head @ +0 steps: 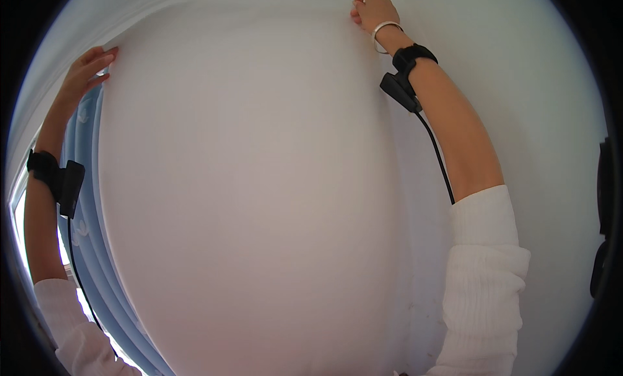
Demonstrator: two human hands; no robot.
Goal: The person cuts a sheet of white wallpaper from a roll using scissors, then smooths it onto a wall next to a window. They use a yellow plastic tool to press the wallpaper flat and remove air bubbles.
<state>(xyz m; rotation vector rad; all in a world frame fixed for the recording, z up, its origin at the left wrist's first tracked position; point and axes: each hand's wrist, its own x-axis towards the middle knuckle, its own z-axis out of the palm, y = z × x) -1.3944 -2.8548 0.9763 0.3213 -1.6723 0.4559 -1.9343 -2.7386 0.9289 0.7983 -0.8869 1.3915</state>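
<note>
A wide, pale, smooth sheet point(248, 181) fills the middle of the head view, hanging in front of me; its exact material cannot be told. My left hand point(90, 72) is raised at the upper left, its fingertips on the sheet's upper left corner. High up at the top right of the sheet, my right hand point(374, 8) has its fingers curled in at the sheet's upper edge; what lies between them is hard to see. A bangle point(388, 35) circles the right wrist. Black straps with small cabled devices are on both forearms.
A blue curtain point(87, 181) with white leaf-like motifs hangs behind the sheet's left edge, beside a bright window point(20, 220). On the right is a pale wall point(550, 181). A pale strip with small marks point(418, 298) shows beside the sheet's right edge. Black objects point(603, 191) stand at the far right rim.
</note>
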